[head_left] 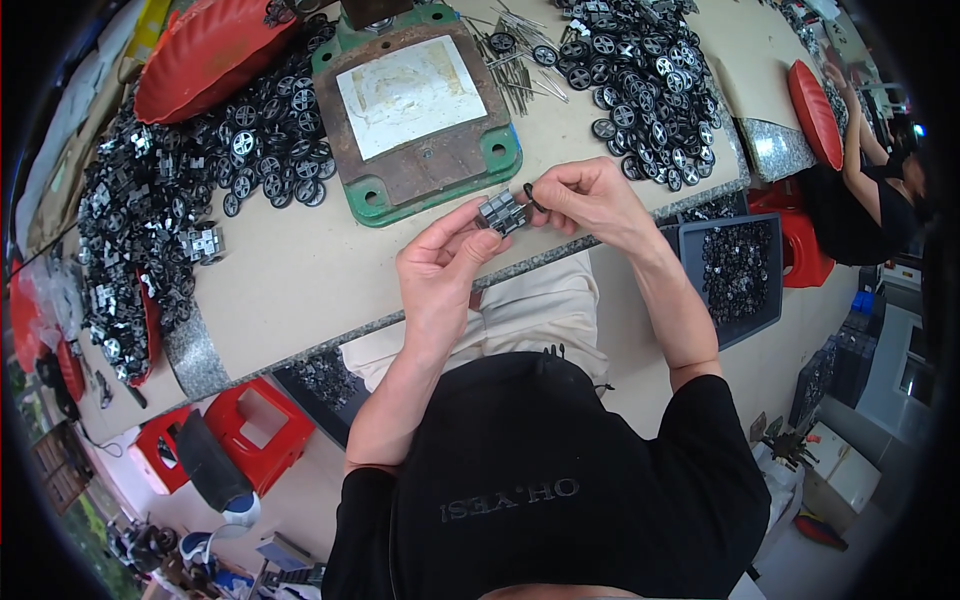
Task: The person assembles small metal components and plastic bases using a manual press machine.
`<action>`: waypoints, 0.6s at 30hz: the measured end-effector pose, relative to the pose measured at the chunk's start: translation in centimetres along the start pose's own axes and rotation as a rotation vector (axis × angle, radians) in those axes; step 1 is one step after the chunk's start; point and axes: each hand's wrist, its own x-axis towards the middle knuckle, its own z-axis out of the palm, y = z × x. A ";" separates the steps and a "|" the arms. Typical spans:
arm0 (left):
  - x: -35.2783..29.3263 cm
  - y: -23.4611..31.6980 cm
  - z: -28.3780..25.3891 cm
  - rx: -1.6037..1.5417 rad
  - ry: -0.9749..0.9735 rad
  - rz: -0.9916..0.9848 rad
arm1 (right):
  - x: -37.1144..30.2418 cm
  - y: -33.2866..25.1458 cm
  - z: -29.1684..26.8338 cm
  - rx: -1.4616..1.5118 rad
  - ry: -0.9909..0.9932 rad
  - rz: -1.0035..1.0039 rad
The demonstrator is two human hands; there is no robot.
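Note:
Between the thumb and fingers of my left hand [438, 262] is a small silver-grey blocky toy part [502, 214], held just above the near edge of the table. My right hand [597, 208] pinches a small black wheel [532, 196] against the right side of that part. The wheel is seen nearly edge-on, and whether an axle runs through it I cannot make out. Just beyond both hands stands a green and brown metal machine base [424, 160] with a whitish sheet [410, 95] on top.
Black spoked wheels [655, 95] lie heaped right of the base, near thin metal rods [515, 75]. More wheels [275, 140] and grey parts [130, 220] cover the left, with a red scalloped tray [210, 60]. A grey bin [740, 265] stands below right; another person [870, 190] sits far right.

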 end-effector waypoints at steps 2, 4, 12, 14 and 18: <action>0.1 0.3 0.3 -0.076 -0.013 0.033 | 0.2 0.1 0.5 -0.037 0.040 0.060; 0.3 0.4 0.2 -0.122 -0.006 0.024 | 0.4 0.5 1.3 0.046 0.109 -0.129; 0.4 2.1 -0.4 0.123 -0.142 -0.013 | -0.6 -0.8 1.6 -0.072 0.071 -0.256; 0.5 3.6 0.1 0.327 -0.176 0.093 | -1.2 -2.9 1.2 -0.530 0.020 -0.397; 1.1 4.9 0.1 0.716 -0.180 0.280 | -0.7 -4.1 2.1 -0.620 -0.042 -0.534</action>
